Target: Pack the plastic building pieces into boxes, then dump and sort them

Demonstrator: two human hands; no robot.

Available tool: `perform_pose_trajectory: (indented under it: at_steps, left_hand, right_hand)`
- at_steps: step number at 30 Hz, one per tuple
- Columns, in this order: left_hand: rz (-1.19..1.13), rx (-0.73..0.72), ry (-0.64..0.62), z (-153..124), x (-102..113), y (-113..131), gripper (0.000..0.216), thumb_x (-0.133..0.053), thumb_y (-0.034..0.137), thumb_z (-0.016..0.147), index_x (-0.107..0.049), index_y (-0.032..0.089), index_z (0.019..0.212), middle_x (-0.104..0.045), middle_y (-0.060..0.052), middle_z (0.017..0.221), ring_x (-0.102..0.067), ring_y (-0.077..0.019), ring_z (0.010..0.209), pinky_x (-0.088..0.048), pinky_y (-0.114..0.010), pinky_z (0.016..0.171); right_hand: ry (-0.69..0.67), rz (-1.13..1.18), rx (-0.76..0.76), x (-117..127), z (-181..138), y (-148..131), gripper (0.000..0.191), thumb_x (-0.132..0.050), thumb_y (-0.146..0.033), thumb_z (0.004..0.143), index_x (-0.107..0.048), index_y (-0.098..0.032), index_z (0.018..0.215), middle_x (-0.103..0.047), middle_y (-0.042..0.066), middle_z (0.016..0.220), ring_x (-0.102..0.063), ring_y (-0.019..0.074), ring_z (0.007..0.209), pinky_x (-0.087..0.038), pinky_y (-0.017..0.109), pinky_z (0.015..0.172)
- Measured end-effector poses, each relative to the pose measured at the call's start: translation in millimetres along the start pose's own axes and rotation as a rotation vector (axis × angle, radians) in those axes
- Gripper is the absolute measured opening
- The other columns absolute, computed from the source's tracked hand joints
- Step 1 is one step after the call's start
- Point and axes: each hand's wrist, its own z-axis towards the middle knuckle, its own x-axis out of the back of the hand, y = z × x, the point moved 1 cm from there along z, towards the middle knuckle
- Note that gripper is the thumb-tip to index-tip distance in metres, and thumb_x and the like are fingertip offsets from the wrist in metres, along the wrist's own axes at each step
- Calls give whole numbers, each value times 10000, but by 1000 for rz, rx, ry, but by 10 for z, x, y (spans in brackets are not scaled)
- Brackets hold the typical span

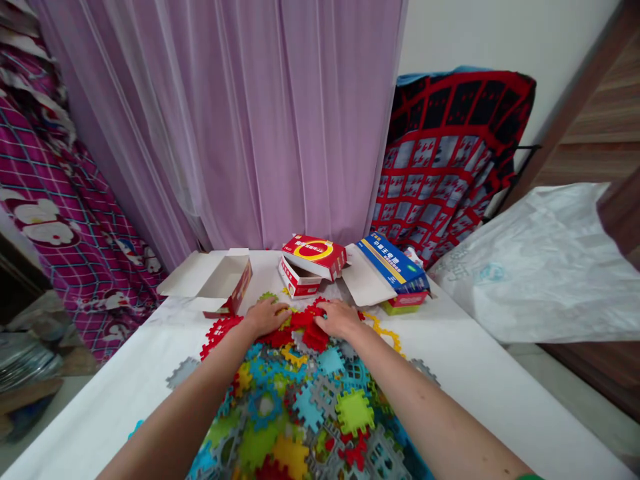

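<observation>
A pile of gear-edged plastic building pieces in blue, green, grey, yellow and red runs from the front of the table to its middle. At the far end of the pile, my left hand (267, 317) rests low over it, fingers stretched out beside a yellow-green piece. My right hand (337, 319) is opposite, its thumb and fingers at a red building piece (315, 339) among several other red ones. Between the two hands there is a small gap with red pieces in it. A lime-green square piece (355, 411) and a light-blue piece (331, 362) lie nearer to me.
Behind the hands stand an open red-and-white box (227, 283), two stacked red boxes (315, 257) and a blue box (393, 263) with its flap out. The white table (473, 400) ends near a white plastic bag (540, 267) at right. Purple curtains (280, 133) hang behind.
</observation>
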Motion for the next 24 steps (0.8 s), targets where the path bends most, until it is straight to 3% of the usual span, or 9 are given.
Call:
perform_pose_trajectory:
  at_steps: [4, 8, 10, 13, 15, 17, 20, 24]
  left_hand:
    - [-13, -27, -20, -404, 99, 196, 367, -577, 411, 911, -574, 208, 1218, -596, -88, 1265, -610, -206, 1065, -537, -442, 901]
    - [-30, -28, -28, -797, 253, 336, 385, -559, 449, 914, -589, 208, 1213, -617, -88, 1261, -610, -219, 1100, -511, -474, 948]
    - [-40, -7, -17, -997, 347, 342, 420, -478, 512, 932, -603, 251, 1237, -638, -74, 1286, -591, -237, 1181, -463, -493, 1025]
    - [-57, 56, 36, -1328, 501, 210, 553, -324, 591, 940, -540, 291, 1352, -586, -42, 1406, -505, -231, 1321, -374, -438, 1132]
    - [-62, 122, 80, -1563, 586, 42, 618, -264, 597, 943, -477, 253, 1410, -550, -51, 1445, -488, -217, 1340, -365, -397, 1146]
    - [-55, 195, 112, -1777, 631, -132, 609, -262, 586, 943, -491, 248, 1395, -556, -59, 1436, -510, -230, 1317, -383, -412, 1135]
    - [-31, 275, 130, -1978, 604, -271, 510, -376, 537, 945, -544, 240, 1325, -580, -102, 1379, -522, -277, 1291, -400, -511, 1100]
    - [-29, 239, 75, -1955, 474, -110, 393, -567, 442, 910, -579, 216, 1232, -568, -99, 1345, -564, -239, 1190, -460, -517, 1021]
  right_hand:
    - [57, 42, 103, 44, -286, -8, 405, -547, -418, 856, -667, -264, 1211, -637, 94, 1261, -607, 269, 1118, -440, 425, 954]
    - [27, -1, 159, 66, -576, 6, 354, -556, -374, 847, -699, -217, 1130, -680, 109, 1206, -605, 289, 1128, -438, 416, 948]
    - [22, -21, 186, 88, -713, 67, 335, -552, -358, 847, -705, -219, 1110, -702, 101, 1166, -610, 287, 1123, -436, 403, 946]
    - [134, 65, 220, 133, -872, 286, 342, -525, -341, 868, -692, -222, 1142, -700, 81, 1179, -608, 248, 1130, -430, 353, 966]
    - [220, 121, 133, 134, -931, 503, 363, -499, -352, 889, -676, -222, 1178, -673, 82, 1240, -588, 243, 1168, -422, 354, 992]
    - [253, 131, -62, 88, -958, 704, 427, -465, -394, 911, -629, -221, 1266, -625, 111, 1320, -569, 275, 1204, -432, 407, 988]
    - [177, 132, -260, -41, -966, 802, 535, -402, -491, 938, -545, -217, 1375, -575, 152, 1381, -560, 320, 1228, -463, 460, 936]
    - [87, 209, -93, -81, -981, 554, 525, -372, -490, 961, -539, -221, 1380, -602, 114, 1366, -571, 256, 1239, -455, 378, 980]
